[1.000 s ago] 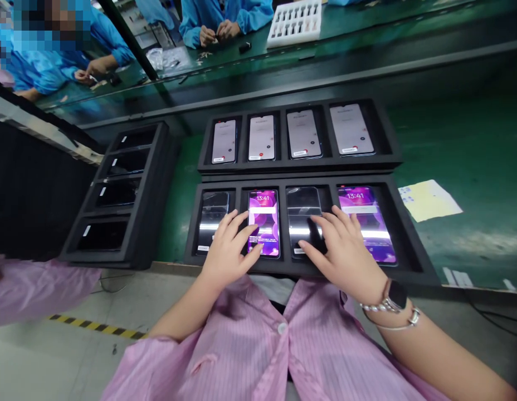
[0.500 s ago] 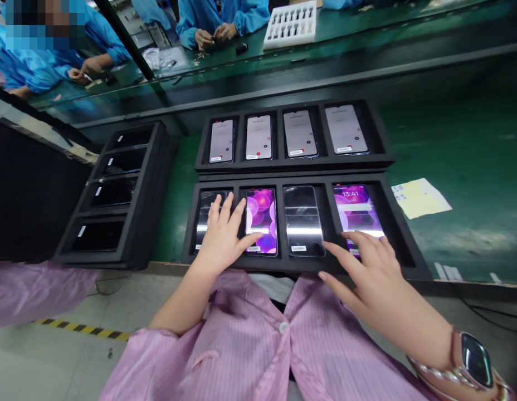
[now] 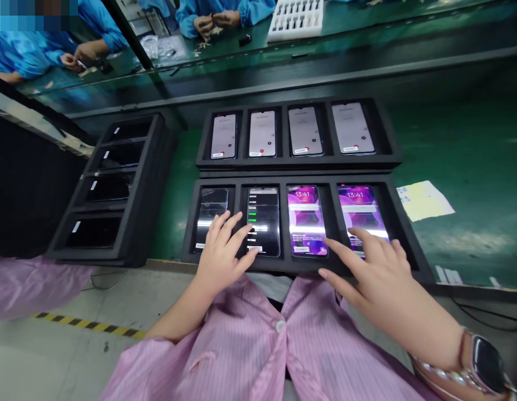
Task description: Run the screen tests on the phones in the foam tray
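While both hands hang over its near edge, the green workbench [image 3: 471,239] runs on past the fingertips, glossy and scuffed, with yellowish paper [image 3: 425,200] beyond the right hand [image 3: 379,278]. Far ahead of the left hand [image 3: 223,253], people in blue sleeves [image 3: 256,12] work with their own hands near a white slotted tray [image 3: 294,35]. Below and left of the left hand, striped tape [image 3: 91,324] crosses the pale floor [image 3: 128,301].

Under the hands lies the near foam tray [image 3: 258,181], black, one phone to a compartment. The phone beneath the left fingers, the dark phone [image 3: 210,209], is black and reflective; just right of it, by the left thumb, the list phone [image 3: 264,203] shows white and green lines on black. The third phone [image 3: 306,223], at the right index fingertip, and the fourth phone [image 3: 359,209], partly under the right hand, glow purple and read 13:41 (light streaks cross all four screens).

Each hand is spread and grasps nothing; whether any fingertip presses glass, I cannot tell.

Counting: four phones in the near tray; four grey-screened phones [image 3: 262,131] in the far foam tray [image 3: 300,167] just beyond it; four dark-screened phones [image 3: 95,231] in the side foam tray [image 3: 137,206], well left of the left hand. One watch [image 3: 487,362] sits on the right wrist.
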A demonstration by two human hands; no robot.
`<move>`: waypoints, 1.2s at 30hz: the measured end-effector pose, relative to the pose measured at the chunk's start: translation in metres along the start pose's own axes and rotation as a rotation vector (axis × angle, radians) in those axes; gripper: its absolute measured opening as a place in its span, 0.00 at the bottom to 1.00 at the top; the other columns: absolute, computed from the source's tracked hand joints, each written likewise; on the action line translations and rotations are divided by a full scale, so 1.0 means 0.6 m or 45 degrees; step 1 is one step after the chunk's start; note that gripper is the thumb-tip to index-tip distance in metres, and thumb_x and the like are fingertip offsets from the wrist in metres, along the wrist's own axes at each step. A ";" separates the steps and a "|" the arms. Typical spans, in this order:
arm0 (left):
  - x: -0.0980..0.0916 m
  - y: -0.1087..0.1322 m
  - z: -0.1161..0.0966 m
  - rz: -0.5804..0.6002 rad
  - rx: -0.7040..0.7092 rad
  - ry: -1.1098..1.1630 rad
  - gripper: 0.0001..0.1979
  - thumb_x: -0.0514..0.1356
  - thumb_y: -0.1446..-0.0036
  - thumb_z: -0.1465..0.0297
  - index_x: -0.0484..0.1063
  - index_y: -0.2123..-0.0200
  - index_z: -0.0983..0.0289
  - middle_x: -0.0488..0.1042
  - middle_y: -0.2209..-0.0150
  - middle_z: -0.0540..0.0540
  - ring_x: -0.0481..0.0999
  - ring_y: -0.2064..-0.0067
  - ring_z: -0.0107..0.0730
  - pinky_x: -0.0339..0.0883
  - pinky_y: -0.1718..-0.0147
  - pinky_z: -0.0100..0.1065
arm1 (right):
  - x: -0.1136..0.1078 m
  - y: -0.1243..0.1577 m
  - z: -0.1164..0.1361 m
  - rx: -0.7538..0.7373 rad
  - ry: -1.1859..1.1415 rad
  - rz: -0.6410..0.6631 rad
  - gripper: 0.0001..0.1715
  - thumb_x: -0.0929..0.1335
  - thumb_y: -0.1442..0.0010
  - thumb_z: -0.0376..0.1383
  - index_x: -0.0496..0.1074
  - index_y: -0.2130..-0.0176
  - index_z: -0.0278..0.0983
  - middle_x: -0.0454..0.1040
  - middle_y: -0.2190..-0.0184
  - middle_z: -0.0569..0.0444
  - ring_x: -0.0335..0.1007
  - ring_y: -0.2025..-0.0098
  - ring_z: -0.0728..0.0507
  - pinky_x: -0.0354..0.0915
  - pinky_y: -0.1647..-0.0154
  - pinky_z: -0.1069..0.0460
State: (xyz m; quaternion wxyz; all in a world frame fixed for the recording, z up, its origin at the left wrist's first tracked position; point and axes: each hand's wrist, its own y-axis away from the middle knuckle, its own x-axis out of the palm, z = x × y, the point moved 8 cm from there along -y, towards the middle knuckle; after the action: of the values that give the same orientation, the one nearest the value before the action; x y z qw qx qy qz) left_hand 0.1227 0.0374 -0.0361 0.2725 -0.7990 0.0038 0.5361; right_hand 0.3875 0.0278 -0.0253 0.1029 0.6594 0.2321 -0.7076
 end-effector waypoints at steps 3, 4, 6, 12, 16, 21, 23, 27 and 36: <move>-0.005 0.000 -0.002 -0.032 0.018 0.023 0.17 0.63 0.31 0.64 0.74 0.42 0.62 0.72 0.36 0.65 0.66 0.31 0.57 0.61 0.31 0.64 | 0.009 0.002 0.001 -0.012 0.041 0.023 0.40 0.54 0.25 0.59 0.76 0.37 0.38 0.63 0.39 0.28 0.69 0.43 0.19 0.68 0.47 0.17; -0.006 0.000 -0.003 -0.039 0.024 0.030 0.16 0.63 0.31 0.64 0.74 0.43 0.62 0.72 0.36 0.65 0.66 0.31 0.57 0.61 0.31 0.64 | 0.014 0.000 -0.001 -0.014 0.049 0.032 0.41 0.54 0.26 0.60 0.76 0.37 0.38 0.62 0.38 0.28 0.69 0.44 0.18 0.68 0.49 0.16; -0.006 0.001 -0.004 -0.047 0.031 0.035 0.15 0.63 0.32 0.65 0.75 0.45 0.63 0.73 0.37 0.65 0.67 0.32 0.57 0.61 0.31 0.63 | 0.027 -0.010 -0.008 0.004 0.052 0.062 0.41 0.56 0.27 0.62 0.76 0.38 0.39 0.61 0.37 0.27 0.68 0.44 0.16 0.66 0.50 0.15; 0.001 -0.002 0.000 -0.004 -0.015 0.016 0.16 0.63 0.31 0.64 0.75 0.44 0.63 0.72 0.36 0.64 0.67 0.32 0.57 0.60 0.30 0.63 | 0.047 -0.079 -0.047 0.195 -0.048 -0.014 0.40 0.62 0.28 0.61 0.72 0.35 0.37 0.51 0.28 0.26 0.56 0.34 0.08 0.54 0.42 0.10; 0.006 -0.002 0.005 0.038 -0.056 -0.002 0.19 0.62 0.30 0.62 0.73 0.41 0.63 0.71 0.35 0.64 0.65 0.31 0.57 0.58 0.29 0.63 | 0.031 -0.085 -0.045 0.252 -0.189 -0.182 0.36 0.62 0.25 0.54 0.66 0.32 0.31 0.50 0.27 0.24 0.48 0.27 0.12 0.48 0.33 0.13; 0.018 -0.005 0.013 0.174 -0.146 -0.019 0.28 0.61 0.30 0.55 0.67 0.33 0.62 0.64 0.29 0.65 0.57 0.26 0.61 0.51 0.27 0.67 | 0.025 -0.059 -0.029 0.226 -0.236 -0.236 0.29 0.65 0.25 0.49 0.69 0.35 0.34 0.60 0.31 0.28 0.55 0.29 0.17 0.47 0.30 0.16; 0.026 -0.009 0.019 0.237 -0.210 -0.038 0.34 0.62 0.31 0.51 0.62 0.29 0.60 0.59 0.27 0.66 0.52 0.24 0.66 0.45 0.28 0.72 | 0.028 -0.058 -0.026 0.225 -0.211 -0.260 0.29 0.65 0.26 0.50 0.71 0.36 0.34 0.60 0.31 0.29 0.55 0.29 0.17 0.47 0.30 0.17; 0.043 -0.021 0.028 0.299 -0.303 -0.087 0.43 0.65 0.36 0.45 0.56 0.25 0.54 0.52 0.23 0.67 0.45 0.23 0.75 0.37 0.32 0.84 | 0.047 -0.073 -0.024 0.237 -0.108 -0.196 0.33 0.66 0.27 0.54 0.72 0.34 0.37 0.49 0.26 0.30 0.50 0.28 0.13 0.49 0.35 0.13; -0.063 0.006 -0.067 0.790 0.177 0.401 0.17 0.66 0.32 0.56 0.81 0.74 0.53 0.78 0.51 0.50 0.74 0.40 0.44 0.32 0.24 0.70 | -0.048 0.020 -0.003 -0.255 -0.320 0.261 0.26 0.62 0.25 0.59 0.81 0.51 0.50 0.80 0.47 0.53 0.79 0.50 0.33 0.77 0.56 0.36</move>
State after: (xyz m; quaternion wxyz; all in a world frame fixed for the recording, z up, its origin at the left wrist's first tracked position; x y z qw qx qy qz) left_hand 0.1398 0.0059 0.0062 0.1464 -0.8122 0.3249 0.4619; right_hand 0.3975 0.0134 0.0009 0.2677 0.5726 0.2184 -0.7435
